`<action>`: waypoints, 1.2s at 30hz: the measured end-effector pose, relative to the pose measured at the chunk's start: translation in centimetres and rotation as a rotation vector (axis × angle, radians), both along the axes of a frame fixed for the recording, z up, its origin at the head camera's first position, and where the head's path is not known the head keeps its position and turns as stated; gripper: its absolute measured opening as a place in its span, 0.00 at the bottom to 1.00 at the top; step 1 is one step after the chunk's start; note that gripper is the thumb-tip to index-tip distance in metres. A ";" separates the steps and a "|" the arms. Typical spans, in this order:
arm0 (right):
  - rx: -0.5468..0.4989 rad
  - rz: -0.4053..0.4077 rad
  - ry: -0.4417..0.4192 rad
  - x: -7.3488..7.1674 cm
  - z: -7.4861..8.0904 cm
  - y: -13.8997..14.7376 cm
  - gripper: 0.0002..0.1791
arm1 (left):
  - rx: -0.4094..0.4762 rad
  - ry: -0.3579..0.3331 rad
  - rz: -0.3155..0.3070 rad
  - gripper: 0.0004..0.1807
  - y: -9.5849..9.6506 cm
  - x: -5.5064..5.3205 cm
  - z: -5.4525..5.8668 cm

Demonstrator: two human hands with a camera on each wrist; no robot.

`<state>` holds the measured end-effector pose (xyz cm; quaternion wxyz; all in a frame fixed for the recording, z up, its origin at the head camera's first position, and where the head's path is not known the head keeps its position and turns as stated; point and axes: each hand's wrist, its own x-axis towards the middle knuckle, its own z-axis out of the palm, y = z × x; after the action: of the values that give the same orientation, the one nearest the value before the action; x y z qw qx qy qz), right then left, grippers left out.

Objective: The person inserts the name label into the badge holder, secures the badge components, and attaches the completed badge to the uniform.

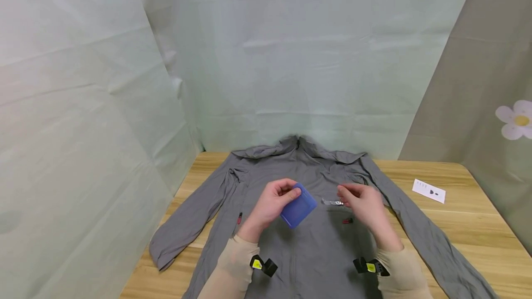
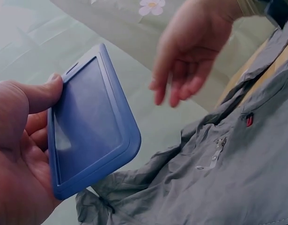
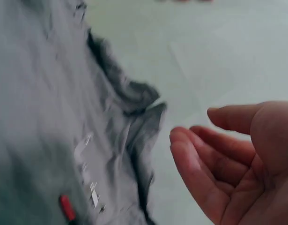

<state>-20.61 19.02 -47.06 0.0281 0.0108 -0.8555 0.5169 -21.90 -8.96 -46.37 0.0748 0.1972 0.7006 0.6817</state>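
Observation:
My left hand holds a blue card holder by one edge, between thumb and fingers. In the left wrist view the card holder shows a framed, translucent panel and a slot at its top. My right hand is to the right with loosely bent fingers and nothing between them; the right wrist view shows thumb and fingertips apart. Just left of those fingers, a clear strap with a metal clip lies on a grey jacket spread over the table.
Red zipper pulls show on the jacket, one at left and one at right. A white printed card lies on the wooden table beyond the right sleeve. Pale sheeting hangs behind and at the sides.

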 end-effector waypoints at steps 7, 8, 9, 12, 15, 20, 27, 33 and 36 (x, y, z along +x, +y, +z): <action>-0.013 0.128 -0.005 1.8 2.0 -2.0 0.21 | -0.044 0.000 0.039 0.13 0.2 -0.1 -0.2; -0.001 0.149 0.001 2.0 2.1 -2.1 0.20 | -0.048 0.002 0.041 0.13 0.2 -0.1 -0.2; 0.002 0.166 0.007 2.2 2.3 -2.3 0.20 | -0.050 0.004 0.042 0.13 0.2 0.0 -0.2; 0.026 0.219 0.048 2.6 2.5 -2.8 0.17 | -0.050 0.007 0.035 0.13 0.2 0.1 -0.2; 0.034 0.246 0.073 2.8 2.5 -3.1 0.14 | -0.048 0.008 0.034 0.13 0.2 0.1 -0.2; 0.009 0.246 0.073 2.9 2.5 -3.5 0.15 | -0.049 0.018 0.060 0.12 0.1 0.0 -0.2; -0.027 0.240 0.037 3.1 2.6 -3.9 0.16 | -0.057 0.042 0.047 0.11 0.1 0.0 -0.1; -0.039 0.253 0.055 3.2 2.5 -4.2 0.12 | -0.067 0.051 0.037 0.10 0.1 0.1 -0.1; -0.031 0.242 0.066 3.2 2.5 -4.4 0.09 | -0.067 0.049 0.037 0.10 0.1 0.1 -0.1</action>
<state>-17.44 14.65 -44.60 -0.0062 0.1308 -0.8386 0.5288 -21.76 -8.81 -46.49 0.0518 0.1984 0.7283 0.6539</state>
